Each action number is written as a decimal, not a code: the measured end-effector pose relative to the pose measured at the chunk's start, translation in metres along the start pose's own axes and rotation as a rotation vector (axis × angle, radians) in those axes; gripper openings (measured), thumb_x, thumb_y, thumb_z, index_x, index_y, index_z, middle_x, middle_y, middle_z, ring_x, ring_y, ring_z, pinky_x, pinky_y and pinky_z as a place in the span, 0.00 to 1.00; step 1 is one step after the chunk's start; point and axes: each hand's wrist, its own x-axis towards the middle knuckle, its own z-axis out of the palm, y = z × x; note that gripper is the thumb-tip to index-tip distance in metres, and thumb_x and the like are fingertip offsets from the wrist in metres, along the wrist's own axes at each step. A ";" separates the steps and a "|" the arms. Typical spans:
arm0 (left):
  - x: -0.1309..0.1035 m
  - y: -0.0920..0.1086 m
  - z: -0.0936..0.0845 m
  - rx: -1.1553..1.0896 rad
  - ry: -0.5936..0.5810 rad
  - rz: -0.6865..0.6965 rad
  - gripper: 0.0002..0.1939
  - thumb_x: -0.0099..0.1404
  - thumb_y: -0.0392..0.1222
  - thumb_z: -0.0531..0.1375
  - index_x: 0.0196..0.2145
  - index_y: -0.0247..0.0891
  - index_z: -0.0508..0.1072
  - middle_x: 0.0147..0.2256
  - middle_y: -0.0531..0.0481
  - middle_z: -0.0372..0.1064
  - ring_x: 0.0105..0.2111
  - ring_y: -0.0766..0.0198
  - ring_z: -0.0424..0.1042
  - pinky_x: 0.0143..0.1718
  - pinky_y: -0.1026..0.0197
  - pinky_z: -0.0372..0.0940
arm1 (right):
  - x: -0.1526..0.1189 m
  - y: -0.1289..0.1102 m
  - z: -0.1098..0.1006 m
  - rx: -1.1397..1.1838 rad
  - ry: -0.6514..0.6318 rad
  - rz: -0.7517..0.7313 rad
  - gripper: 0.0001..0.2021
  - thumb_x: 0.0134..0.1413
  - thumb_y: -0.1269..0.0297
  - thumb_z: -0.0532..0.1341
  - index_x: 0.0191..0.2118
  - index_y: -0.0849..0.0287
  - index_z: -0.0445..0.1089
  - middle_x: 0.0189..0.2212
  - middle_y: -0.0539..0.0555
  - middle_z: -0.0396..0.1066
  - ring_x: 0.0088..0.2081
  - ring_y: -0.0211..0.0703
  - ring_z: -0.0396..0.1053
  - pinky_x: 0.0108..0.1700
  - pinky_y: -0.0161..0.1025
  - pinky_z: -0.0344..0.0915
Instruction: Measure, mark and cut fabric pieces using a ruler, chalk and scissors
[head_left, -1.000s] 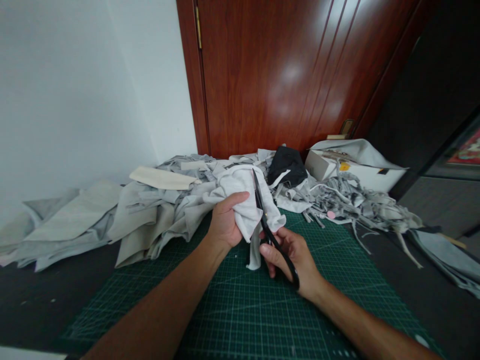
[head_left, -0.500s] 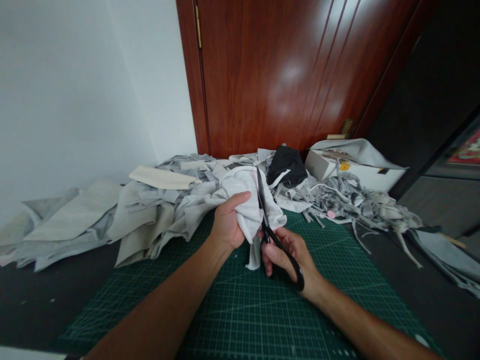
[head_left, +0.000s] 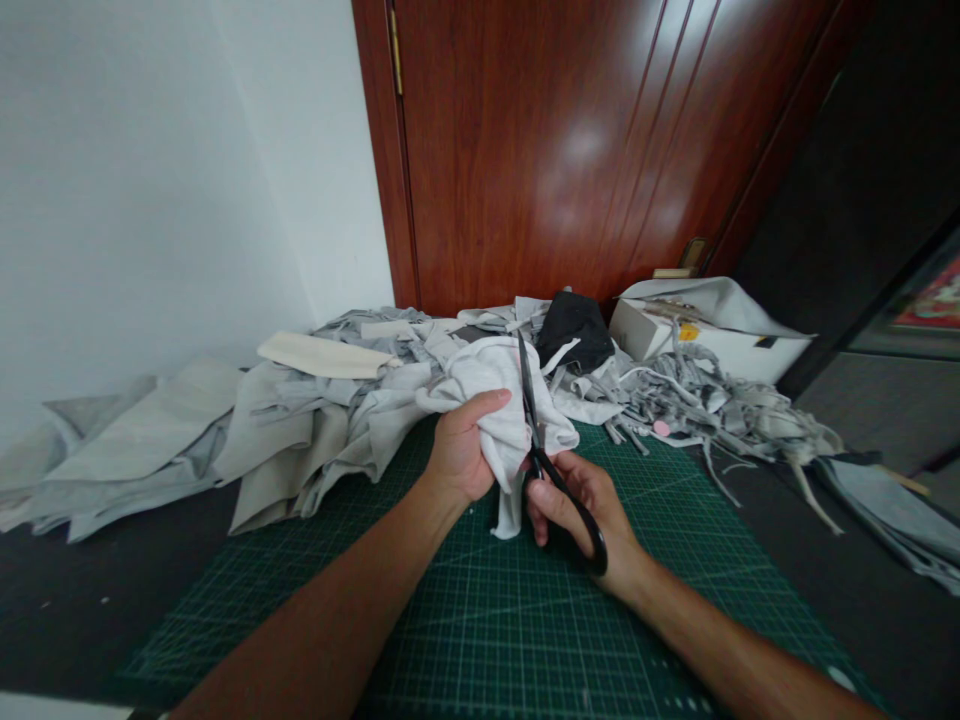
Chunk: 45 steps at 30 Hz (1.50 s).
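Note:
In the middle of the head view, a bunched piece of white fabric (head_left: 491, 368) is gripped by my left hand (head_left: 463, 450), thumb on top. A narrow end of the fabric hangs down below that hand. My right hand (head_left: 574, 505) is closed around the handles of black scissors (head_left: 530, 390), whose blades point away from me. The blades lie against the right part of the fabric and look nearly closed; whether cloth is between them I cannot tell. Both hands are above a green cutting mat (head_left: 480, 620).
Grey and off-white fabric pieces (head_left: 292, 430) are heaped on the left and at the back. A black cloth (head_left: 574, 330) lies behind the scissors. To the right are tangled grey strips (head_left: 720, 395) and a white box (head_left: 720, 345). A reddish-brown door (head_left: 525, 150) stands behind.
Both hands, the fabric and the scissors have shifted slightly to the right and a little nearer to me. The grips are unchanged, and the surrounding cloth has not moved.

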 end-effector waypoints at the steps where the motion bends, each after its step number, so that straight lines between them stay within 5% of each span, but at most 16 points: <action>1: 0.000 0.000 0.000 0.001 -0.001 -0.002 0.17 0.53 0.38 0.68 0.41 0.30 0.76 0.29 0.43 0.80 0.24 0.52 0.79 0.19 0.59 0.69 | 0.000 0.000 0.000 -0.004 0.002 -0.006 0.23 0.53 0.43 0.72 0.35 0.57 0.68 0.20 0.45 0.67 0.19 0.35 0.63 0.22 0.34 0.62; 13: 0.001 -0.002 -0.001 -0.012 -0.019 0.012 0.15 0.52 0.36 0.69 0.38 0.29 0.77 0.30 0.43 0.80 0.30 0.49 0.81 0.39 0.48 0.77 | -0.001 0.001 0.001 -0.017 0.055 -0.004 0.22 0.51 0.46 0.74 0.36 0.58 0.69 0.18 0.43 0.64 0.18 0.34 0.60 0.21 0.33 0.59; 23: 0.001 -0.002 -0.003 -0.026 0.016 0.029 0.14 0.51 0.35 0.69 0.37 0.30 0.78 0.30 0.44 0.80 0.32 0.49 0.81 0.42 0.47 0.75 | 0.001 -0.001 0.002 -0.091 0.094 0.025 0.25 0.49 0.41 0.74 0.34 0.57 0.68 0.17 0.42 0.62 0.16 0.33 0.58 0.18 0.33 0.58; 29: 0.006 0.000 -0.001 0.060 -0.074 0.061 0.16 0.59 0.46 0.69 0.40 0.32 0.80 0.33 0.41 0.81 0.36 0.45 0.81 0.42 0.46 0.75 | 0.002 -0.002 -0.002 -0.133 0.115 -0.004 0.25 0.50 0.42 0.74 0.38 0.58 0.70 0.18 0.42 0.63 0.16 0.33 0.59 0.18 0.33 0.57; 33: 0.003 0.030 -0.017 0.356 -0.185 0.015 0.24 0.66 0.61 0.66 0.44 0.35 0.81 0.36 0.39 0.82 0.39 0.46 0.82 0.43 0.50 0.75 | 0.004 -0.006 -0.009 -0.178 0.133 -0.019 0.25 0.52 0.41 0.71 0.39 0.60 0.71 0.17 0.42 0.63 0.16 0.33 0.59 0.18 0.33 0.58; 35: -0.006 0.057 -0.027 0.676 -0.192 -0.090 0.26 0.66 0.64 0.64 0.34 0.35 0.82 0.30 0.37 0.81 0.31 0.50 0.81 0.33 0.57 0.74 | 0.005 -0.008 -0.012 -0.187 0.135 -0.017 0.25 0.53 0.40 0.71 0.39 0.60 0.71 0.18 0.43 0.63 0.17 0.33 0.59 0.19 0.33 0.58; 38: -0.025 0.103 -0.027 1.090 -0.099 -0.323 0.21 0.65 0.55 0.68 0.26 0.33 0.81 0.24 0.37 0.78 0.20 0.53 0.77 0.22 0.61 0.68 | 0.006 -0.009 -0.013 -0.180 0.138 0.000 0.26 0.52 0.41 0.72 0.40 0.60 0.71 0.19 0.43 0.63 0.17 0.33 0.59 0.19 0.33 0.58; 40: -0.031 0.126 -0.014 1.180 0.069 -0.257 0.12 0.64 0.43 0.70 0.26 0.34 0.80 0.21 0.46 0.76 0.16 0.61 0.72 0.19 0.66 0.62 | 0.005 -0.009 -0.012 -0.172 0.132 0.008 0.26 0.51 0.42 0.72 0.41 0.60 0.71 0.19 0.42 0.63 0.17 0.33 0.59 0.19 0.33 0.58; 42: -0.027 0.137 0.002 1.162 0.175 -0.039 0.09 0.67 0.38 0.68 0.30 0.31 0.80 0.20 0.50 0.74 0.16 0.67 0.69 0.21 0.69 0.60 | 0.004 -0.009 -0.011 -0.164 0.119 0.008 0.25 0.51 0.43 0.73 0.41 0.61 0.71 0.19 0.42 0.62 0.17 0.33 0.59 0.19 0.32 0.59; 45: -0.001 0.129 0.018 1.028 0.080 0.484 0.08 0.62 0.38 0.72 0.32 0.31 0.79 0.25 0.45 0.77 0.23 0.66 0.73 0.26 0.68 0.64 | 0.003 -0.008 -0.009 -0.149 0.102 0.011 0.24 0.51 0.46 0.74 0.41 0.61 0.71 0.19 0.42 0.62 0.17 0.33 0.59 0.19 0.32 0.59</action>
